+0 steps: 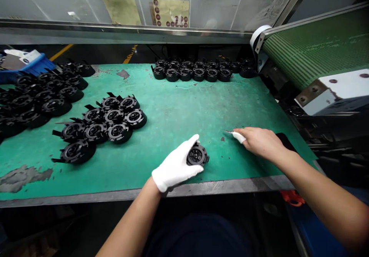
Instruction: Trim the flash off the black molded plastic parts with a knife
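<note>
My left hand (178,164), in a white glove, grips a round black plastic part (197,155) near the front edge of the table. The part's ringed face points up, with thumb and fingers around its sides. To the right, my right hand (261,141) is bare except for a white covering at the thumb. It is closed on a small thin-bladed knife (228,131), whose metal tip points left; the handle is hidden in the fingers. A group of similar black parts (118,131) stands left of my left hand, several with upright tabs.
Rows of black parts (198,73) line the back of the green table (178,107). More parts (56,105) crowd the left side by a blue bin (40,67). A green conveyor belt (319,45) slopes at the right, its white bracket (340,90) overhanging the table's right edge.
</note>
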Demonstrator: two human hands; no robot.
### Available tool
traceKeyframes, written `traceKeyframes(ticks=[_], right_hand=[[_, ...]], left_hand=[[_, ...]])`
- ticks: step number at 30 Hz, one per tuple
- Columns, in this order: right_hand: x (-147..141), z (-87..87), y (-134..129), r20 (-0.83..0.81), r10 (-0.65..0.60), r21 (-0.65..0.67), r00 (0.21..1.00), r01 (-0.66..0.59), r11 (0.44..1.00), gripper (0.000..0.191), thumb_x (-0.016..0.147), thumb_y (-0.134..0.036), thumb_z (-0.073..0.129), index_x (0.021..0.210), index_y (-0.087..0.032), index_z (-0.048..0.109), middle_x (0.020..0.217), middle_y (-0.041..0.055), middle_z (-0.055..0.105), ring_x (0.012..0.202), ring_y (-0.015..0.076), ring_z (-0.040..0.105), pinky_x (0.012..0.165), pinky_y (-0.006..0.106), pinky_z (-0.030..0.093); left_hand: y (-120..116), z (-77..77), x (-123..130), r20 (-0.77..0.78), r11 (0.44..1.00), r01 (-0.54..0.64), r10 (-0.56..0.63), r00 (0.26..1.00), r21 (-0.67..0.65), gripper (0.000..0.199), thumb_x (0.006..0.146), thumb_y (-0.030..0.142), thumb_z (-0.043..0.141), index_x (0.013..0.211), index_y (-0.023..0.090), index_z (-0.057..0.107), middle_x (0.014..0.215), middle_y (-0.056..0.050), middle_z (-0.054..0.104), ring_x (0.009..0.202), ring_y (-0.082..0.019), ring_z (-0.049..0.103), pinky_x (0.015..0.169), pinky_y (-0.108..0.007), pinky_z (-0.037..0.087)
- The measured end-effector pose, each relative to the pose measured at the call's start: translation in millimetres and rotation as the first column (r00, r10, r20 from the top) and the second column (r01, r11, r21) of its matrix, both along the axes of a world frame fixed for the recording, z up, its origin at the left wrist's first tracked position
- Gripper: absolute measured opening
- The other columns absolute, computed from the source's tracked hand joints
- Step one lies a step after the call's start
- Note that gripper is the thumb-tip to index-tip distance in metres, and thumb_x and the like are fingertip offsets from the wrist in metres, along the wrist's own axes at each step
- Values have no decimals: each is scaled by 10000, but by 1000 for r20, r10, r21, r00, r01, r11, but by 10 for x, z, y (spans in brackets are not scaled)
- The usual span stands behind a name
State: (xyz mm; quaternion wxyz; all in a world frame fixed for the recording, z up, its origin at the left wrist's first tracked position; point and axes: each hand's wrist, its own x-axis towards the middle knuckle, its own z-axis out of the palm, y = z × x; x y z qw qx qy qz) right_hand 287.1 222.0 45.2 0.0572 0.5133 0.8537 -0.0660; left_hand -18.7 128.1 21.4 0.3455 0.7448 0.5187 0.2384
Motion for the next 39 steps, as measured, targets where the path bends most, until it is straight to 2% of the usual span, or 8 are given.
traceKeyframes(ticks=[3,7,11,17,24,28,32,39], right_hand=[[46,-76,-55,-113,57,-63,992,-64,996,457,909,-206,457,1313,-316,640,1276,11,701,1064,260,686,795,358,548],[-155,-114,-288,-342,169,-117,924,-220,968,429,926,-225,459,1307,-292,644,1294,18,691,1123,248,668,919,377,540],[-468,-9,-413,-374,281,-123,884,-347,930,396,972,-283,455,1324,-317,633,1210,24,728,1046,229,691,867,338,545],[-703,146,-324,-153,394,-99,906,-411,906,382,987,-322,452,1325,-336,630,973,23,752,873,202,697,641,285,465],[-340,13,202,41,34,13,999,-35,999,386,926,-274,477,1246,-259,694,1105,105,749,889,296,704,612,336,464],[-332,-24,52,-84,156,-74,984,-162,984,394,954,-288,454,1294,-317,649,1263,10,708,1053,248,682,766,330,519],[-555,11,-263,-318,267,-196,910,-338,921,378,983,-276,428,1303,-292,629,1270,6,701,1081,209,667,869,326,507],[-998,152,-466,-251,398,-165,883,-444,881,375,1023,-361,402,1324,-304,617,1050,25,738,923,206,697,677,304,469]], left_hand=[[12,179,-342,-37,990,133,-135,990,-53,744,871,329,668,1522,368,309,1557,8,423,1420,-254,441,1191,-444,384],[-132,250,-547,-4,978,-206,206,978,-12,638,924,433,606,1504,320,365,1553,-33,432,1440,-264,411,1209,-475,350],[-345,39,-200,28,934,-356,355,934,28,1106,661,551,848,1543,254,250,1593,-125,341,1466,-349,349,1213,-533,332],[-391,-286,217,45,877,-457,456,889,150,891,745,424,798,1474,210,332,1401,-132,549,1325,-310,536,1151,-490,430],[-355,-91,-20,12,966,-255,254,967,40,939,750,357,803,1528,268,284,1536,-88,446,1407,-296,456,1195,-464,387],[-272,136,-510,55,991,62,-56,997,-118,711,873,400,689,1501,382,354,1610,30,325,1486,-247,324,1245,-429,284],[-352,217,-759,141,965,-227,245,959,-130,695,891,489,652,1503,337,359,1621,6,308,1503,-252,284,1253,-440,255],[-592,-95,-295,38,909,-415,416,909,-23,1036,705,541,824,1521,232,266,1541,-120,423,1429,-306,417,1213,-478,340]])
